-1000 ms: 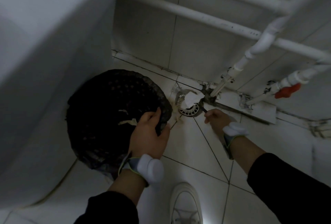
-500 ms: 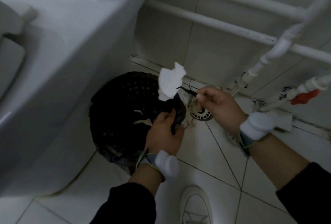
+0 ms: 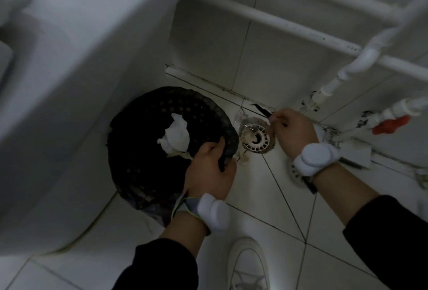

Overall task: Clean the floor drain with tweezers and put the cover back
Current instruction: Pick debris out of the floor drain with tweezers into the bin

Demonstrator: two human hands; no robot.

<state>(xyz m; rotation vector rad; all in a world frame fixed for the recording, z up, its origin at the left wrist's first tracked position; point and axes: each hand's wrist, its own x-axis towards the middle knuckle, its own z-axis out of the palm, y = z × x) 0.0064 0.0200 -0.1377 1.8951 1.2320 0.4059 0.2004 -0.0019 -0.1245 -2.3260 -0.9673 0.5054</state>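
My left hand [image 3: 209,169] clamps the rim of the black bin [image 3: 162,150], white tissue [image 3: 176,136] lying inside; beyond, my right hand [image 3: 293,132] pinches the dark tweezers [image 3: 261,109] just above the floor drain [image 3: 256,136].

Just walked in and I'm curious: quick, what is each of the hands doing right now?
Left hand: closed, gripping the rim of the black bin.
Right hand: closed, pinching the dark tweezers over the drain.
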